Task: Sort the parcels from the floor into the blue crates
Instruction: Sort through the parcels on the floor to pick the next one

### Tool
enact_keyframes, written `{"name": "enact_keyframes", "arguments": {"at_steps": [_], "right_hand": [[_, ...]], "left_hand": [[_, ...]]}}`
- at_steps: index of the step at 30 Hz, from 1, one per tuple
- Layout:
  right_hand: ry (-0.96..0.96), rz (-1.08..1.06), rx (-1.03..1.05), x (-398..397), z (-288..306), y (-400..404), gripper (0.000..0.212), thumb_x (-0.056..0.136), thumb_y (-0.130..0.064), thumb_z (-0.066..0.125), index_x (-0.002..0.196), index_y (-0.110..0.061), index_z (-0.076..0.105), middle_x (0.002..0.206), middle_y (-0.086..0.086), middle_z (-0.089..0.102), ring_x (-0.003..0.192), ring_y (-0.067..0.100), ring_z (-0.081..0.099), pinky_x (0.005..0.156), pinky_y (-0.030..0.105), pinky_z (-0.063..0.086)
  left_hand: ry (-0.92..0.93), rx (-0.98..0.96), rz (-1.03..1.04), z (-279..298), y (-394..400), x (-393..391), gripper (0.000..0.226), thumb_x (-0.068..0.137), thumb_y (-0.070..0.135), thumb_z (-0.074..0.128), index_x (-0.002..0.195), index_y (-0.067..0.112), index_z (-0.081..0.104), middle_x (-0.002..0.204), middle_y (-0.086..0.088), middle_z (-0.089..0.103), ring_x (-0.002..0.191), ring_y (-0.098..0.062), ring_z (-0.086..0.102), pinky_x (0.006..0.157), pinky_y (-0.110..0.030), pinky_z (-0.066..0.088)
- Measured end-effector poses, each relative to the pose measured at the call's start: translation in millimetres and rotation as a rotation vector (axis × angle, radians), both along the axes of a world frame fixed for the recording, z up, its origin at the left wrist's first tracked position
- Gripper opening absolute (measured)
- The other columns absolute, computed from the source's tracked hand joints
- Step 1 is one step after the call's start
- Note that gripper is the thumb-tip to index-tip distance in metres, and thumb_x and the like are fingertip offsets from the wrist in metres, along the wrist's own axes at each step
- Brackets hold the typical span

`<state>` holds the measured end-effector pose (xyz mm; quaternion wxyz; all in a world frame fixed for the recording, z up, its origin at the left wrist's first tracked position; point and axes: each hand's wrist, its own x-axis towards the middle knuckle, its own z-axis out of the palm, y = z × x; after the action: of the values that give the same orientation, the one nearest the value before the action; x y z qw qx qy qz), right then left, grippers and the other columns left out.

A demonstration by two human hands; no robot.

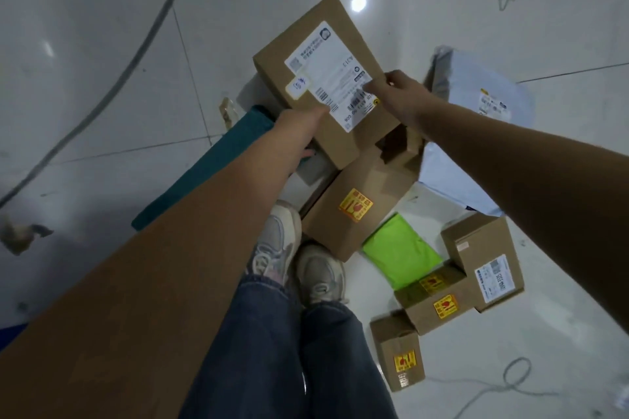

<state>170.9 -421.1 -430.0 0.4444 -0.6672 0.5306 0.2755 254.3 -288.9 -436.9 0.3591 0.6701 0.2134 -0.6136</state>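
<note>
Grey cable (112,85) across white floor (85,10)

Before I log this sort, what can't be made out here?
Head view only:
- Blue crates: none fully in view.
- Shipping label on the held box: print blurred, too small.
- Left hand fingers: hidden under the box.
- Teal parcel: partly covered by the left forearm.

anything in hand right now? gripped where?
Yes: the cardboard box with the white shipping label, held by both hands. Left hand grips its near-left edge; right hand pinches the right edge by the label.
</note>
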Motion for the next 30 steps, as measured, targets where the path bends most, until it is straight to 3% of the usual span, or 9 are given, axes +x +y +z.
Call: {"name": "enact_keyframes", "arguments": {"at_steps": [3,6,9,13,17,20,23,27,30], "right_hand": [[-0.037,-0.018,0.009,1,3,5,0.047,0.087,-0.043,0.057,0.116,-0.011,0.038,0.108,0.004,0.053,0.095,0.020,0.050,0.063,0.024,0.040],[-0.086,-0.069,0.048,5,13,12,0.047,0.082,-0.042,0.065,0.104,-0.013,0.036,0.098,0.002,0.055,0.083,0.013,0.051,0.064,0.027,0.043],[-0.104,-0.071,0.077,2,26,25,0.057,0.075,-0.042,0.073,0.107,-0.013,0.035,0.096,-0.003,0.054,0.090,0.011,0.054,0.073,0.027,0.050],[-0.125,-0.161,0.090,-16,38,58,0.083,0.055,-0.054,0.082,0.111,-0.012,0.037,0.112,0.002,0.055,0.106,0.015,0.056,0.090,0.036,0.052],[-0.235,-0.392,0.140,-35,56,90,0.082,0.067,-0.038,0.082,0.131,-0.013,0.038,0.123,0.005,0.055,0.101,0.007,0.057,0.082,0.022,0.051],[-0.279,-0.459,0.174,-43,78,103,0.085,0.062,-0.046,0.080,0.135,-0.026,0.041,0.124,0.004,0.058,0.105,0.013,0.061,0.084,0.029,0.053],[-0.366,-0.567,0.238,-36,106,100,0.077,0.063,-0.044,0.077,0.129,-0.031,0.040,0.120,0.004,0.062,0.101,0.016,0.066,0.080,0.032,0.054],[-0.423,-0.444,0.315,-13,148,88,0.070,0.070,-0.044,0.074,0.128,-0.032,0.037,0.114,0.005,0.064,0.093,0.017,0.069,0.073,0.030,0.054],[-0.454,-0.357,0.315,5,179,84,0.085,0.055,-0.053,0.073,0.130,-0.035,0.037,0.108,0.003,0.065,0.093,0.019,0.068,0.073,0.031,0.053]], "left_hand": [[-0.089,0.044,0.107,-1,1,-13,0.061,0.081,0.024,0.066,0.133,0.010,0.037,0.127,-0.010,0.054,0.097,-0.020,0.057,0.069,-0.033,0.053],[-0.183,0.068,0.183,1,20,-20,0.066,0.075,0.026,0.069,0.128,0.014,0.033,0.129,-0.012,0.050,0.105,-0.028,0.057,0.078,-0.038,0.054],[-0.209,-0.012,0.291,13,46,-11,0.067,0.068,0.037,0.071,0.125,0.027,0.037,0.130,-0.008,0.048,0.103,-0.024,0.058,0.070,-0.033,0.053],[-0.212,-0.160,0.193,35,73,3,0.074,0.070,0.042,0.072,0.134,0.042,0.036,0.132,0.002,0.051,0.111,-0.017,0.058,0.091,-0.042,0.053],[-0.162,-0.256,0.105,59,93,10,0.071,0.083,0.027,0.069,0.142,0.038,0.032,0.129,0.007,0.057,0.105,-0.009,0.061,0.088,-0.036,0.054],[-0.144,-0.312,0.117,84,103,11,0.068,0.084,0.026,0.068,0.142,0.036,0.035,0.126,0.009,0.060,0.104,-0.006,0.062,0.083,-0.030,0.055],[-0.111,-0.333,0.141,114,113,6,0.063,0.084,0.036,0.066,0.140,0.041,0.037,0.126,0.012,0.060,0.110,-0.009,0.061,0.092,-0.040,0.053],[-0.129,-0.338,0.223,151,129,8,0.061,0.082,0.040,0.064,0.138,0.042,0.039,0.125,0.012,0.061,0.112,-0.011,0.060,0.094,-0.044,0.051],[-0.131,-0.356,0.317,181,140,16,0.057,0.081,0.040,0.063,0.135,0.037,0.046,0.124,0.008,0.063,0.116,-0.015,0.058,0.093,-0.044,0.051]]}}
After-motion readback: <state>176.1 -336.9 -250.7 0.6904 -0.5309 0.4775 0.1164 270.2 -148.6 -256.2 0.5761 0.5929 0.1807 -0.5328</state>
